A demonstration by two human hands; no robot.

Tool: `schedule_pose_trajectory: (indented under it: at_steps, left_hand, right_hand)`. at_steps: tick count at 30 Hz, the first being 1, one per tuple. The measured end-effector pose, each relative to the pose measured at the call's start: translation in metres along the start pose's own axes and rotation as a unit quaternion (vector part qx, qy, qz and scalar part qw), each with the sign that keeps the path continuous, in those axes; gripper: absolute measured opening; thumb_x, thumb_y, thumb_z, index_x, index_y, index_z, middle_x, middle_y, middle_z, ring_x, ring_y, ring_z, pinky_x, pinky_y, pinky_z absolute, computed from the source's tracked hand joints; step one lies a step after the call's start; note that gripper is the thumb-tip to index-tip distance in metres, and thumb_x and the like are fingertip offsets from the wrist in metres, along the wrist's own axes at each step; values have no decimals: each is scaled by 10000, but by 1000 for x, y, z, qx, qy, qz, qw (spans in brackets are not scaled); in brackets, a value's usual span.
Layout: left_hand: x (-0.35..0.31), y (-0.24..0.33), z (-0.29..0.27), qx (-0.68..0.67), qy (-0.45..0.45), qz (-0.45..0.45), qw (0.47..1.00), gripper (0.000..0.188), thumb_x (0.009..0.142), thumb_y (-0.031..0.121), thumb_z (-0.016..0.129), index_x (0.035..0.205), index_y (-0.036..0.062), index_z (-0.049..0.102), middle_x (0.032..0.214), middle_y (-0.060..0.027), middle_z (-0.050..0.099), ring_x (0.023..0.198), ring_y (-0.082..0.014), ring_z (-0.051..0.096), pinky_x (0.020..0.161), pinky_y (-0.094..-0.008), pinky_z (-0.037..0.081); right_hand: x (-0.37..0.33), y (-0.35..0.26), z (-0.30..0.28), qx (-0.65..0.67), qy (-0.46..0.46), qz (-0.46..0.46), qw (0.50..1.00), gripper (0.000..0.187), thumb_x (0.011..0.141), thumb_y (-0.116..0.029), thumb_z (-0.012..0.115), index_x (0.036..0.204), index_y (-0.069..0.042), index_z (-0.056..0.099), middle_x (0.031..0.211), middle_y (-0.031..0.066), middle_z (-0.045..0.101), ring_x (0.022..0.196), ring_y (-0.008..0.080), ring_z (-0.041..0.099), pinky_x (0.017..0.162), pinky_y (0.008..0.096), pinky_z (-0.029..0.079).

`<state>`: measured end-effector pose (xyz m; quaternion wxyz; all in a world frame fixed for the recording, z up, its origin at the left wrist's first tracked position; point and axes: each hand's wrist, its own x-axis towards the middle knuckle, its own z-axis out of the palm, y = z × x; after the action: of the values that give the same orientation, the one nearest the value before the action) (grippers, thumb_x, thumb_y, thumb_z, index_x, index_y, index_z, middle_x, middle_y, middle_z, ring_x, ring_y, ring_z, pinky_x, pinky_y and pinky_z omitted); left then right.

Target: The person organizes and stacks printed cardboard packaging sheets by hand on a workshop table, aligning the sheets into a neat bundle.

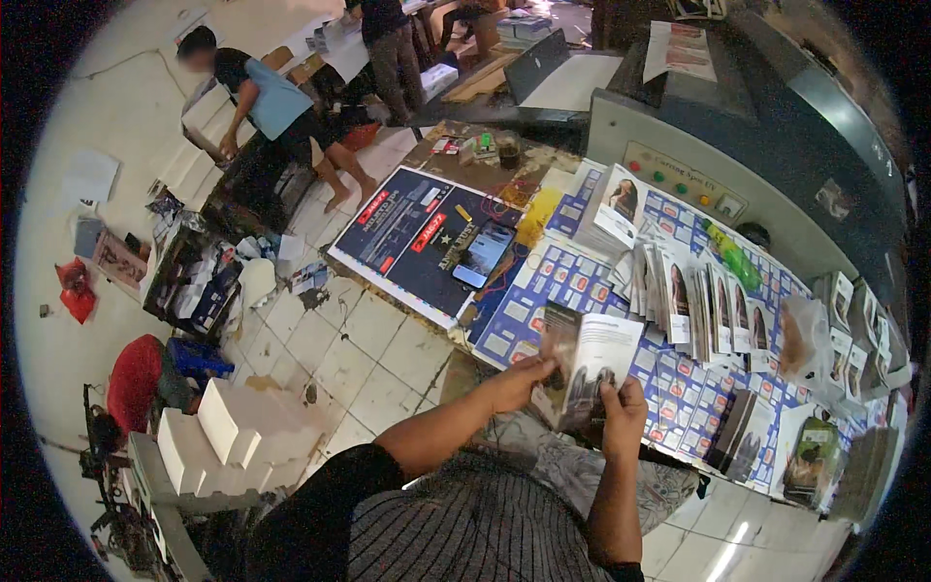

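Both my hands hold an open booklet [609, 339] with printed pages, partly white and partly dark with photos. On its left edge, my left hand [519, 384] pinches the dark cover side. At the lower right, my right hand [623, 407] grips the white page, thumb on top. Beyond the booklet, a fanned row of similar booklets [679, 301] lies on the table covered with blue printed sheets [553, 281]. A taller stack of booklets [613, 209] stands behind that row. To the right of my right hand lies a dark bundle of booklets [742, 427].
A phone [485, 252] rests on a black poster [407, 228] at the table's left part. Further back stands a glass of dark liquid [509, 150]. A grey machine [679, 175] borders the table's far side. White paper stacks [247, 427] sit at left. A person in blue [276, 102] bends over boxes.
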<state>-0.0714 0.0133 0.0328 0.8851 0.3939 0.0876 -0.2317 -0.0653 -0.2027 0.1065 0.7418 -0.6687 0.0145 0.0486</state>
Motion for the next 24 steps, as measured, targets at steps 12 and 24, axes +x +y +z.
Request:
schedule_pose_trajectory:
  at_steps: [12, 24]
  left_hand:
    - [54, -2, 15, 774, 176, 222, 566, 776, 850, 204, 710, 1533, 146, 347, 1506, -179, 400, 1408, -317, 347, 1086, -560, 297]
    - [61, -9, 22, 840, -43, 235, 487, 559, 909, 375, 622, 1414, 152, 537, 1521, -92, 428, 1449, -302, 300, 1153, -510, 208]
  right_hand:
    - [37, 58, -39, -352, 147, -35, 924, 290, 897, -261, 693, 1069, -32, 650, 925, 235, 701, 795, 395, 686, 709, 436, 526]
    - [42, 54, -56, -332, -90, -68, 937, 342, 995, -248, 577, 1215, 6, 636, 1142, 151, 655, 976, 290, 651, 865, 360, 512]
